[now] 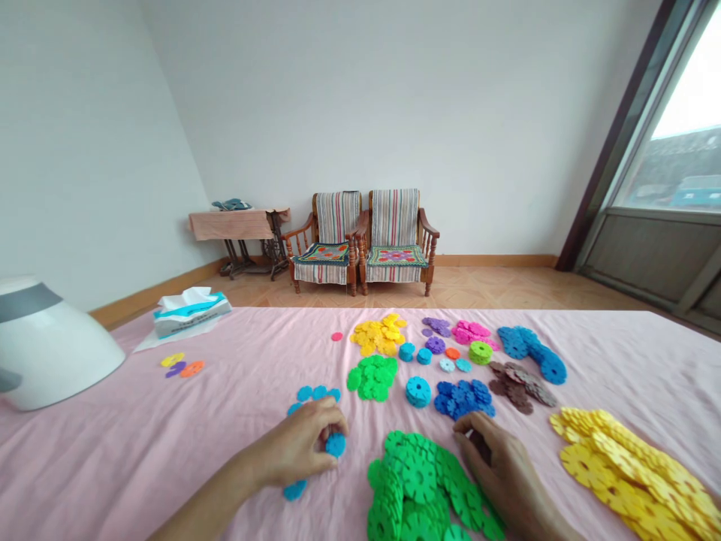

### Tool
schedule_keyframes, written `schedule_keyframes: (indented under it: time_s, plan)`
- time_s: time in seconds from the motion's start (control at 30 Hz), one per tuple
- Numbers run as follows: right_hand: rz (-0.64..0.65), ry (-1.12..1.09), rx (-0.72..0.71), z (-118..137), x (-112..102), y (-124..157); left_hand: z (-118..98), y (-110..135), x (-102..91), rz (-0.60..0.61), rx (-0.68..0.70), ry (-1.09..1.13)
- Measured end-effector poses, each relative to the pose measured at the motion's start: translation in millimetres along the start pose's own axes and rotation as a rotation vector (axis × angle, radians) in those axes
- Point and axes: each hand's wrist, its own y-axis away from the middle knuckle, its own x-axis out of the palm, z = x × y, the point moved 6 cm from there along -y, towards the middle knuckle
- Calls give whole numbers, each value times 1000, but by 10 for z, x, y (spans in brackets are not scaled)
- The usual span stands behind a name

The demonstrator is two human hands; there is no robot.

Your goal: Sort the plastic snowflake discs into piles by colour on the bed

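Observation:
My left hand [307,443] is closed, pinching a light blue notched plastic disc [336,445] between thumb and fingers. Around and partly beneath it, several light blue discs [319,392] lie in a curved line on the cloth; the hand hides part of that line. My right hand [504,462] hovers low between a dark blue pile of discs [463,398] and a large green heap of discs [417,469]. Its fingers are curled, with thumb and index tips close together; whether something sits between them is hidden.
A pink cloth [225,421] covers the table. Yellow discs [631,466] spread at right, with brown discs [518,387] beyond. Smaller coloured piles, including green discs [372,377], stand mid-table. A tissue pack [191,312] and a white appliance [53,353] are at left.

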Motion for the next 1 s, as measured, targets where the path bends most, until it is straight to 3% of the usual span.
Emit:
schedule_keyframes:
  time_s: [0.5,0.73,0.9,1.0]
  plan:
    - [38,-44,11,-46,66,0,13,49,-32,14,-119,-100]
    - [46,-53,17,-70,79,-12,16,28,-9,23,-92,-124]
    - [51,-55,9,-62,80,-5,63,8,-25,-32,-75,-126]
    - [48,-58,5,-65,74,3,154,-40,-140,-162,-79,-152]
